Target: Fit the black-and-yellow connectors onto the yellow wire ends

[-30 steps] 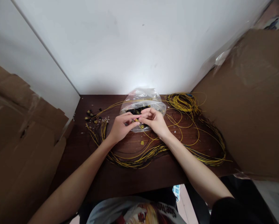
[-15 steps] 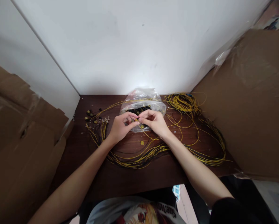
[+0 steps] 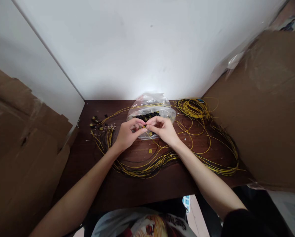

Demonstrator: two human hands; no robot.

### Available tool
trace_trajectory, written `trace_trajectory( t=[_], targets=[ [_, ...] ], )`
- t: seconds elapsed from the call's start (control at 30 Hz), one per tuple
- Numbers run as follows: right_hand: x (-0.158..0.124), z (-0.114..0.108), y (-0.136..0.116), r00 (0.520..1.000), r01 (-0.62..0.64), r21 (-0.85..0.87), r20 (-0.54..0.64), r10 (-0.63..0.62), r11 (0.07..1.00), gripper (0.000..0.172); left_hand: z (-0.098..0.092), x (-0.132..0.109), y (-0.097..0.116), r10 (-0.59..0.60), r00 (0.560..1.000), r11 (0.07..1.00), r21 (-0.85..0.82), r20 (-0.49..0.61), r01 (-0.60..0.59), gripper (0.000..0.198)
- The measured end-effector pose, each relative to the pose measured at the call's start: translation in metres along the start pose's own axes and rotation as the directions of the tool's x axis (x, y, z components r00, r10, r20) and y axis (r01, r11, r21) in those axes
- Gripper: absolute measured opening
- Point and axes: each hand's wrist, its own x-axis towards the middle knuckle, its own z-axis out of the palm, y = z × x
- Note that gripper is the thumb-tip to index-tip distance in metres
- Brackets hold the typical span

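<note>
In front of the plastic bag, the left hand and the right hand met, thumbs and fingertips drawn close about a small yellow piece. The fingers covered most of it, so its shape was hard to make out, and I could not tell which hand pinched it. A thin yellow wire showed just below the fingertips, on the bag's near side; where it began was hidden. Dark and yellow parts inside the bag were partly blocked by the hands. Nearer than the bag, a bundle of wires crossed the table, partly hidden under the right forearm. Left of the bag lay small bits, too tiny to identify.
</note>
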Motion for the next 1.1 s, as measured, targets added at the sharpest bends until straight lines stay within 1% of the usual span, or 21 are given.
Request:
trace_trajectory(
  t=[0.2, 0.33, 0.57, 0.7, 0.83, 0.97, 1.1],
  targets=[
    [-0.0004, -0.0002, 0.0002, 1.0, 0.005, -0.001, 0.004, -0.005, 1.0, 0.014, 0.0005, 0.0001, -0.0007, -0.02, 1.0, 0.999, -0.049, 0.012, 0.021, 0.02],
    [-0.0004, 0.0002, 0.0005, 1.0, 0.006, 0.004, 0.004, -0.006, 1.0, 0.016, 0.0005, 0.0, -0.0013, -0.014, 1.0, 0.998, -0.061, 0.017, 0.015, 0.021],
    [0.0006, 0.0005, 0.0028, 1.0, 0.02, 0.074, 0.006, -0.02, 0.997, 0.023, -0.0002, 0.0003, -0.0019, 0.055, 0.997, 0.998, -0.043, 0.059, -0.053, 0.028],
    [0.0006, -0.0003, 0.0032, 1.0, -0.01, 0.08, 0.021, 0.009, 0.997, 0.024, -0.0015, 0.0013, 0.0007, 0.101, 0.993, 0.995, 0.019, 0.062, -0.102, 0.023],
    [0.001, -0.0013, 0.0028, 0.999, -0.032, 0.071, 0.036, 0.029, 0.997, 0.025, -0.0017, 0.0016, 0.0025, 0.096, 0.994, 0.994, 0.043, 0.047, -0.098, 0.02],
    [0.0007, -0.0005, 0.0026, 0.998, -0.028, 0.037, 0.049, 0.026, 0.999, 0.027, -0.0015, 0.0013, 0.0017, 0.099, 0.995, 0.991, 0.085, 0.003, -0.099, 0.017],
    [-0.001, 0.0015, 0.0019, 0.992, -0.062, 0.033, 0.112, 0.058, 0.998, 0.028, -0.0038, 0.0015, 0.0007, 0.099, 0.994, 0.991, 0.091, -0.044, -0.095, 0.017]
  ],
)
